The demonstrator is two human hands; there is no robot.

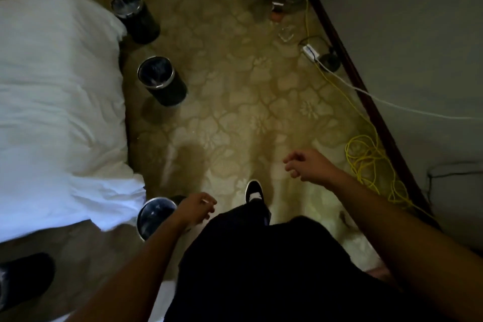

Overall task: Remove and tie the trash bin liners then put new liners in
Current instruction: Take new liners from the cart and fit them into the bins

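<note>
— What's inside the nearest trash bin (154, 217)?
— Can't tell. The left forearm (146, 264) covers its right side, and the inside is only dim glare.
— Is the left hand (196, 210) holding something?
— A pale speck shows at the fingers (206, 201), too small to name.
— Anything else?
— The clear glass things (287, 5) by the wall are blurred. The bed (52, 86) runs off the left edge.

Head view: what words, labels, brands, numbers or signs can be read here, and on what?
No text can be read in this view.
Near bin, middle bin, far bin: dark sides, no label visible.
Containers by the wall: a pale band, too blurred to read.
White power strip: no legible marking.
Shoe: no readable brand.
</note>
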